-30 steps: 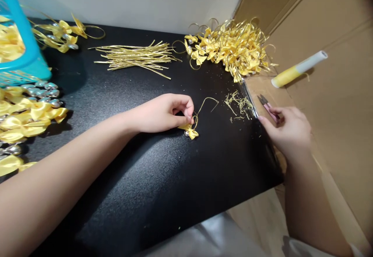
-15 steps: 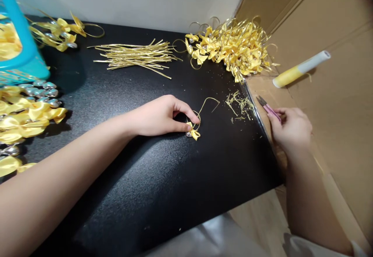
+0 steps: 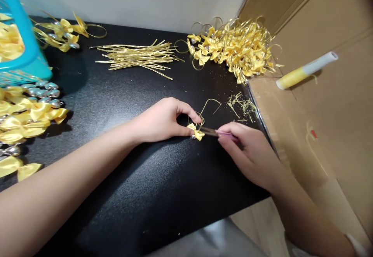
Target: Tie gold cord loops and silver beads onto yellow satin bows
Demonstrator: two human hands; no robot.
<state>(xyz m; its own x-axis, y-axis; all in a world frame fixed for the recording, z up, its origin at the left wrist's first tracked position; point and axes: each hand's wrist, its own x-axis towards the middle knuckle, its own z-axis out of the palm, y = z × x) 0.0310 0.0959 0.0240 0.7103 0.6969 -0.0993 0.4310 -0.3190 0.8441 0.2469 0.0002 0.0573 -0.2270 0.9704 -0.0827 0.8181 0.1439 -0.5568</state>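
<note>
Between the thumb and forefinger of my left hand (image 3: 163, 121) is a small yellow ribbon bow (image 3: 198, 133) with a silver bead and a looped gold wire tie (image 3: 210, 100), whose loose end curves up and to the right. My right hand (image 3: 250, 152) grips the pink handles of small thread snips (image 3: 225, 134). Their blades, slightly blurred, point left and reach the bow and its wire loop; whether they touch the wire I cannot tell.
Straight gold ties (image 3: 136, 56) lie behind my left hand. Finished yellow bows (image 3: 241, 51) are heaped at the back right, near wire clippings (image 3: 240, 105). A turquoise basket (image 3: 32, 68) and bows with silver beads (image 3: 32, 113) stand left. A yellow-white tube (image 3: 307, 70) rests on cardboard.
My right hand has brought the snips left from the table's right edge to the bow. My left hand keeps its hold on the bow, nearly unmoved.
</note>
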